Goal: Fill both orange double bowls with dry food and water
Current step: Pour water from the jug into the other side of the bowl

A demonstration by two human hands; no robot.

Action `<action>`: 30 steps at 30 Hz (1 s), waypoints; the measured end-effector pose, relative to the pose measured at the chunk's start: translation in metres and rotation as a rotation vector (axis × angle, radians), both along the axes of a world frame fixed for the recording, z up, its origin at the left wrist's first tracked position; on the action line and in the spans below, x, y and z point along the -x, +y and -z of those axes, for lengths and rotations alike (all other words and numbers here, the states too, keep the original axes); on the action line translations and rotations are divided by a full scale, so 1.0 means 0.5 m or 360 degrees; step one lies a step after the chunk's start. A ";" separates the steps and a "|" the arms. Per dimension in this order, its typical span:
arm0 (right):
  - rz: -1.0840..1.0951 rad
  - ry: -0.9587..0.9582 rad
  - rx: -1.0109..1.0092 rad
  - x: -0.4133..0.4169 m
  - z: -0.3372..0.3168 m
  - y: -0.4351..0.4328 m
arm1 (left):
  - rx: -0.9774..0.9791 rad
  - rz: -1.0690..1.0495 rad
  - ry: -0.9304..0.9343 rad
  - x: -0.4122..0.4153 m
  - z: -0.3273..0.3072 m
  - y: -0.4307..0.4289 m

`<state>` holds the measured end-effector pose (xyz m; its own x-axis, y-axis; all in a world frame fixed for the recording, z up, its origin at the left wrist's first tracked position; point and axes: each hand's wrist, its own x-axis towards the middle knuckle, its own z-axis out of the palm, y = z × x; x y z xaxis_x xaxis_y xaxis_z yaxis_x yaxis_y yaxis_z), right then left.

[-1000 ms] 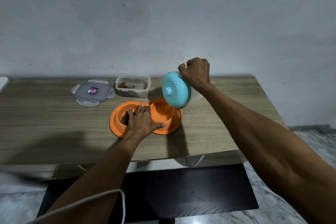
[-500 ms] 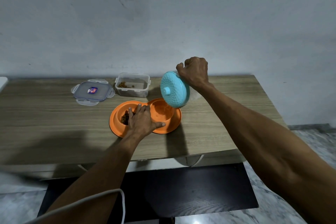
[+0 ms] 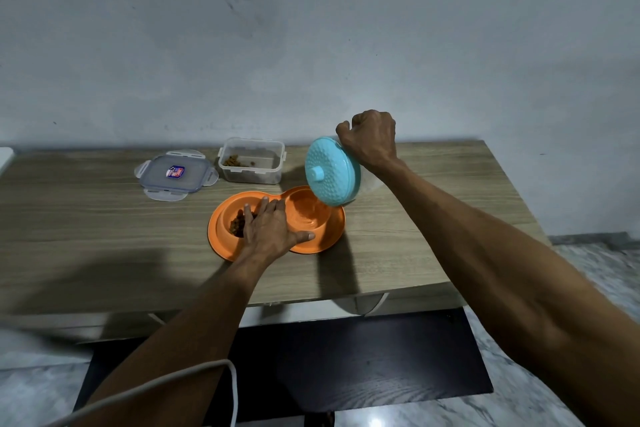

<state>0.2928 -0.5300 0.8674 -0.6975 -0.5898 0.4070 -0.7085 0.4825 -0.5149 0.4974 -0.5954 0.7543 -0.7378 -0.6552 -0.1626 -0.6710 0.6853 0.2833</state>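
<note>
Tabletop [image 3: 86, 225] — orange double bowl [image 3: 329, 236] under left hand [image 3: 270, 229]

My left hand [image 3: 268, 232] lies over the orange double bowl [image 3: 329, 236] and covers much of the dry food [image 3: 235, 224] in its left well. The teal lid [image 3: 329, 173] faces me, hiding nearly all of the clear vessel [image 3: 367, 185] that my right hand [image 3: 372, 140] grips (fingers curled out of sight). The sticker [image 3: 175, 171] is too small to read. A white cable [image 3: 207, 371] runs off the bottom edge.
</note>
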 end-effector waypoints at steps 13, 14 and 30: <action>0.0212 -0.0404 0.0194 0.027 0.022 0.035 | -0.0006 0.0009 0.0056 0.001 0.010 -0.005; 0.0257 -0.0471 0.0214 0.033 0.028 0.042 | -0.0004 0.0009 0.0053 0.002 0.009 -0.004; 0.0906 -0.1604 0.0852 0.135 0.115 0.074 | 0.0044 0.0020 0.0085 -0.004 0.021 -0.008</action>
